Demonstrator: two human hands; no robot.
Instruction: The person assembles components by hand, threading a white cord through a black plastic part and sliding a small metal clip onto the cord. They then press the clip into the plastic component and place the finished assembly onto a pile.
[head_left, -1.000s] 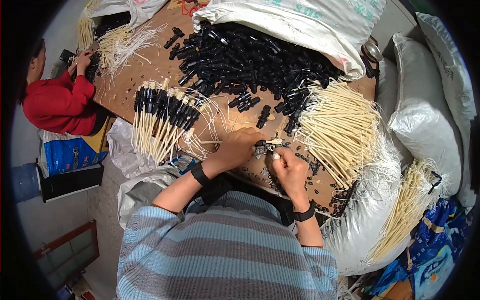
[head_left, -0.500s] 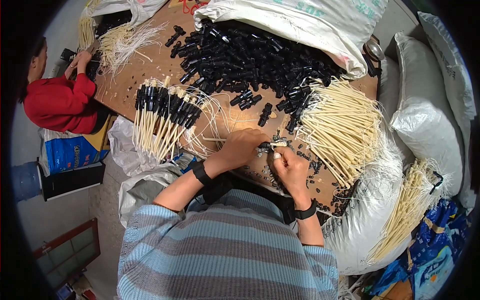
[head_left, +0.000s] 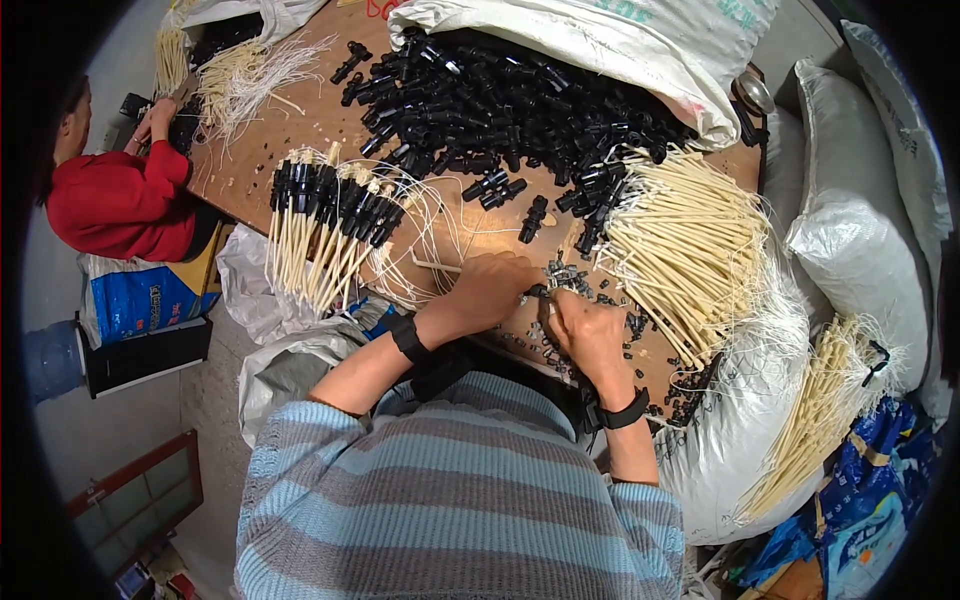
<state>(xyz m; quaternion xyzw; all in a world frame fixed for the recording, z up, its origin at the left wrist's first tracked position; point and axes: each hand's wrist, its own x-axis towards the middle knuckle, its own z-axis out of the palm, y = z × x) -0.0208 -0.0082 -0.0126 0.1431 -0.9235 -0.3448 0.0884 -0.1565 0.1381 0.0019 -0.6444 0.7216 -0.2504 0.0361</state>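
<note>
My left hand is closed around a black plastic connector, whose end shows between the two hands. A cream tube juts out on the left side of that hand. Fingers curled, my right hand presses against the connector's right end; what it pinches there is hidden. Small dark grey pieces lie scattered around and behind both hands. Just beyond them a single black connector rests on the wooden table.
Black connectors spill from a white woven sack. Cream tubes with white strings are heaped at right; assembled ones stand left. Filled sacks line the right side. A person in red works at far left.
My right hand has rolled over, knuckles upward, and closed in on the connector. The pale tube end seen between the hands earlier is now covered. My left hand stays nearly in place.
</note>
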